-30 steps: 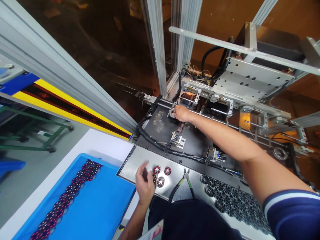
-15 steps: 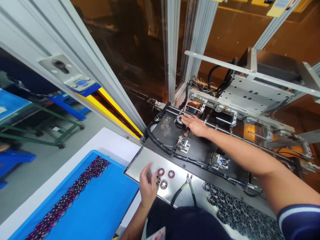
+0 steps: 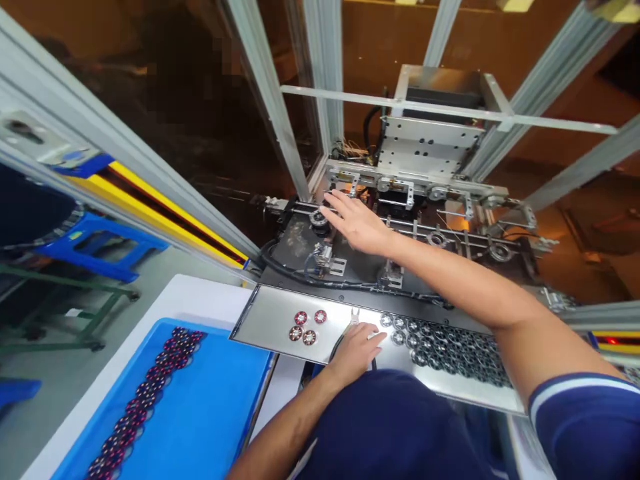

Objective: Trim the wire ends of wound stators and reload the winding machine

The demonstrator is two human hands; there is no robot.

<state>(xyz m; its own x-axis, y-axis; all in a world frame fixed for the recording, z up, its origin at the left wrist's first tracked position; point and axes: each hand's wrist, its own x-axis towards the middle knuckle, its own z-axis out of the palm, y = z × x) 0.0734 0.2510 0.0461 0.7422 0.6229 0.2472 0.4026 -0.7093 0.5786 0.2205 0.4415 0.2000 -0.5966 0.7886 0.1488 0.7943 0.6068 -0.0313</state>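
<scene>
My right hand (image 3: 357, 225) is stretched over the machine bed with its fingers apart, holding nothing. Its fingertips are close beside a round metal part (image 3: 319, 218) on a dark fixture; whether they touch it I cannot tell. Lower down, my left hand (image 3: 356, 350) lies over a pair of cutting pliers (image 3: 355, 317), covering most of them, its fingers spread towards rows of dark ring-shaped parts (image 3: 450, 350). Several red-and-black toothed discs (image 3: 301, 318) lie left of this hand on the metal tray (image 3: 267, 313).
A blue tray (image 3: 200, 407) on the left holds a long band of overlapping red-and-black discs. Machine rails and brackets (image 3: 395, 183) stand behind my right hand. An aluminium frame post (image 3: 273, 100) and a yellow strip (image 3: 170, 213) border the left side.
The view has swung to the right. My left hand has moved from beside the toothed discs to over the pliers. My right hand stays near the round part on the fixture.
</scene>
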